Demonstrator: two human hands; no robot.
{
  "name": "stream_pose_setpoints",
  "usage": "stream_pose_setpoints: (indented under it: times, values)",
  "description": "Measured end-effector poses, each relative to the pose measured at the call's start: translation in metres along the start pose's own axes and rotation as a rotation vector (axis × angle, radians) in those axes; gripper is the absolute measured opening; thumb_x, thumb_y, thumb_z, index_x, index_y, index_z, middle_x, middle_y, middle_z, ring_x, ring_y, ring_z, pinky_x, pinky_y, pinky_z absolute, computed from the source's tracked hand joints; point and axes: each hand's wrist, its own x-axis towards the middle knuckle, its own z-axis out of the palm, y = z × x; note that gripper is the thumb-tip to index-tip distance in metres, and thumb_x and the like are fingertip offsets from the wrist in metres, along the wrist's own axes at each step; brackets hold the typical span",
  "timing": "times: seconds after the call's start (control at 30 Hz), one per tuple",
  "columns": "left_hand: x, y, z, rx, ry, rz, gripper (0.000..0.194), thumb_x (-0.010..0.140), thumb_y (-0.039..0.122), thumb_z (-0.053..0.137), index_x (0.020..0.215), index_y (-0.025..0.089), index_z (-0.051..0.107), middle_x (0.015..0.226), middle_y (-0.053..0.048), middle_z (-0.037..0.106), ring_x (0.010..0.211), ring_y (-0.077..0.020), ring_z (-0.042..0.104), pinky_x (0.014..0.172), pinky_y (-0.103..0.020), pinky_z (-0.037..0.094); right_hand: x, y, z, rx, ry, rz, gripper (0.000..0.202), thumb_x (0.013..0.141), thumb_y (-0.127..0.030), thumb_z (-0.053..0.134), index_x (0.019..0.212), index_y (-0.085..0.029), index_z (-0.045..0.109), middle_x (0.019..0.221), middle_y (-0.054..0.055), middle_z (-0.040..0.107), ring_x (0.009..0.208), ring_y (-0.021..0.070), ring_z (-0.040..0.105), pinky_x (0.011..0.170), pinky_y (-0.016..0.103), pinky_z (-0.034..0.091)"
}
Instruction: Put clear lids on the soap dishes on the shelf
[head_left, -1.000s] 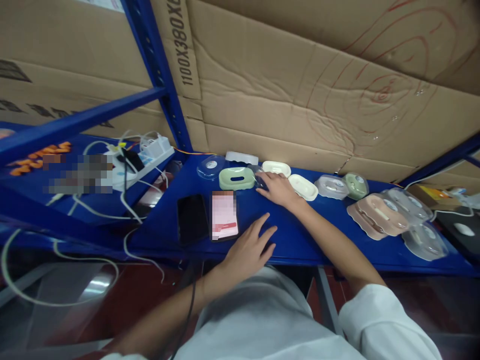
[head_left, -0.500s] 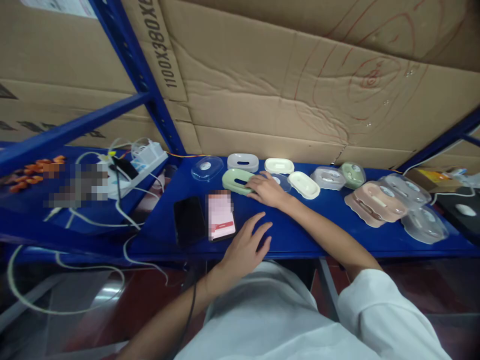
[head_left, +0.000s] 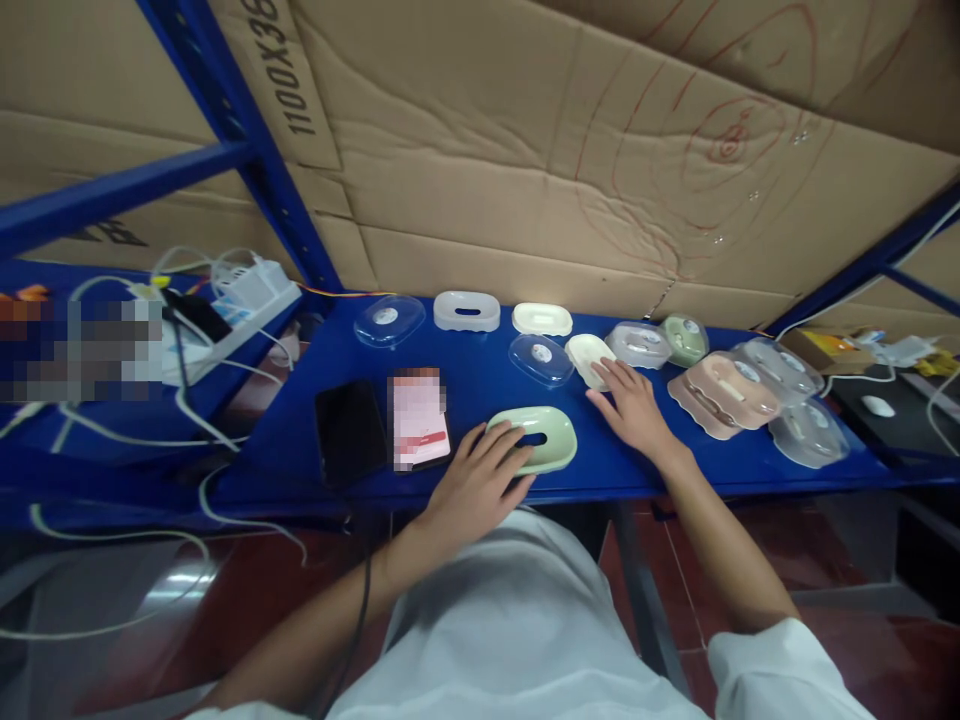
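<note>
A pale green oval soap dish [head_left: 559, 440] with a slot in its floor lies near the front edge of the blue tabletop. My left hand [head_left: 476, 480] grips its left end, fingers over the rim and thumb along the front side. My right hand [head_left: 634, 405] reaches a cream oval tray [head_left: 589, 355], fingertips over its right edge and the thumb held apart. Left of that tray lies a clear lid [head_left: 541, 360] with a round label. Behind them sit a second cream tray [head_left: 541, 319] and a grey soap dish [head_left: 466, 311].
Another clear lid [head_left: 390, 320] lies at the back left. Lidded grey [head_left: 637, 345], green [head_left: 682, 340] and pink [head_left: 724, 390] boxes stand on the right. A lit phone [head_left: 420, 420] and a dark device [head_left: 350, 432] lie left of my hands. Cables surround a power strip [head_left: 255, 300].
The green soap dish has come from the back toward the front edge, now in my left hand. My right hand has let go of it and moved right to the cream tray.
</note>
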Motion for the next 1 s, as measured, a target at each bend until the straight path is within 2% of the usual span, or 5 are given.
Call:
stream_pose_setpoints:
  times: [0.23, 0.37, 0.5, 0.77, 1.0]
  values:
    - [-0.003, -0.002, -0.007, -0.191, 0.086, 0.018, 0.023, 0.107, 0.025, 0.057, 0.126, 0.025, 0.070, 0.129, -0.005, 0.077, 0.132, -0.0245, 0.065, 0.122, -0.049, 0.041, -0.003, 0.030, 0.008, 0.025, -0.021, 0.081, 0.035, 0.105, -0.042, 0.056, 0.126, -0.020, 0.074, 0.132, 0.013, 0.074, 0.126, 0.0334, 0.067, 0.104, 0.049, 0.058]
    - [-0.005, -0.006, -0.005, -0.283, 0.293, -0.017, 0.027, 0.105, 0.020, 0.060, 0.131, 0.024, 0.065, 0.133, -0.009, 0.074, 0.133, -0.0253, 0.064, 0.122, -0.052, 0.043, -0.045, 0.015, -0.001, 0.240, -0.039, -0.083, 0.031, 0.106, -0.037, 0.055, 0.129, -0.025, 0.073, 0.138, 0.010, 0.071, 0.136, 0.0298, 0.062, 0.120, 0.053, 0.049]
    - [-0.005, -0.004, -0.003, -0.243, 0.258, 0.006, 0.030, 0.105, 0.017, 0.059, 0.135, 0.023, 0.063, 0.139, -0.010, 0.069, 0.136, -0.0265, 0.061, 0.128, -0.058, 0.036, -0.068, -0.010, 0.000, 0.388, -0.073, -0.157, 0.030, 0.108, -0.033, 0.055, 0.133, -0.032, 0.071, 0.158, 0.006, 0.058, 0.153, 0.0279, 0.047, 0.127, 0.054, 0.041]
    - [-0.001, -0.003, -0.002, -0.137, 0.204, 0.008, 0.027, 0.107, 0.022, 0.058, 0.133, 0.020, 0.063, 0.140, -0.012, 0.062, 0.140, -0.0273, 0.059, 0.131, -0.060, 0.033, -0.058, -0.032, 0.011, 0.480, -0.139, -0.074, 0.102, 0.096, -0.053, 0.074, 0.173, -0.037, 0.009, 0.182, 0.008, 0.004, 0.167, 0.0327, 0.011, 0.131, 0.058, 0.030]
    - [-0.001, -0.003, 0.001, -0.067, 0.139, 0.026, 0.023, 0.107, 0.022, 0.056, 0.129, 0.019, 0.061, 0.148, -0.016, 0.054, 0.150, -0.0319, 0.049, 0.130, -0.064, 0.034, -0.051, -0.049, 0.016, 0.555, -0.161, -0.181, 0.060, 0.098, -0.050, 0.072, 0.152, -0.033, 0.054, 0.177, 0.009, 0.026, 0.163, 0.0308, 0.029, 0.130, 0.052, 0.036]
